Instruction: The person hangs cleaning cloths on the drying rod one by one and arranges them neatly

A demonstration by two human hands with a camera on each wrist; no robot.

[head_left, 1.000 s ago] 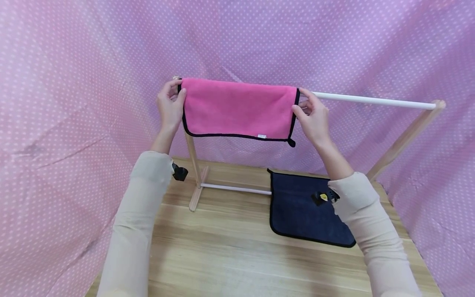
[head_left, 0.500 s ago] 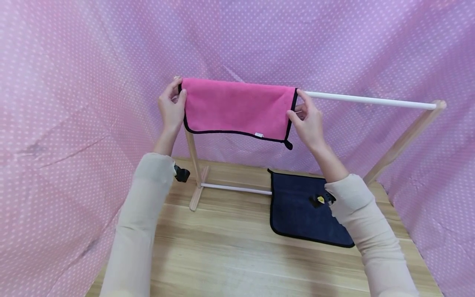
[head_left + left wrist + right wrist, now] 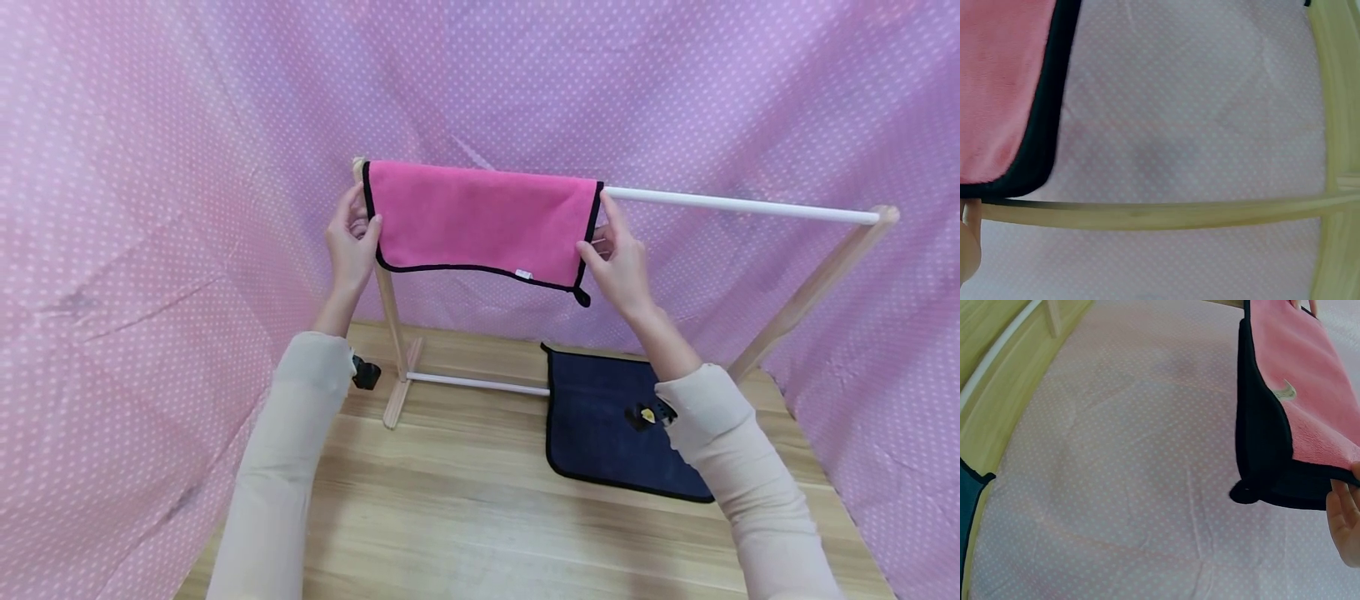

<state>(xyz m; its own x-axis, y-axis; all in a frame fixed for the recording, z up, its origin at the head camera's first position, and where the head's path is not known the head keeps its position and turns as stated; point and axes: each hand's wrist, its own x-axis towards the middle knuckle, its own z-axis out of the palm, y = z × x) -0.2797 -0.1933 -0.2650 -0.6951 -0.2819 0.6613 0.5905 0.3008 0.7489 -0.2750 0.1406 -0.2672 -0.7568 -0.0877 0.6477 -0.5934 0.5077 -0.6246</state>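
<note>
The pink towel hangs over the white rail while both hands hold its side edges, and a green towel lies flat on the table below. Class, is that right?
One detail is wrong: the towel on the table is dark navy, not green, as the head view shows. The rest stands: the pink towel hangs over the white rail, with the left hand and right hand holding its side edges.

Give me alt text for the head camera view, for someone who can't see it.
A pink towel with black trim hangs over the white rail of a wooden rack; the person's left hand and right hand pinch its two side edges. A dark blue towel lies flat on the wooden table below, with pink dotted fabric all around.
</note>
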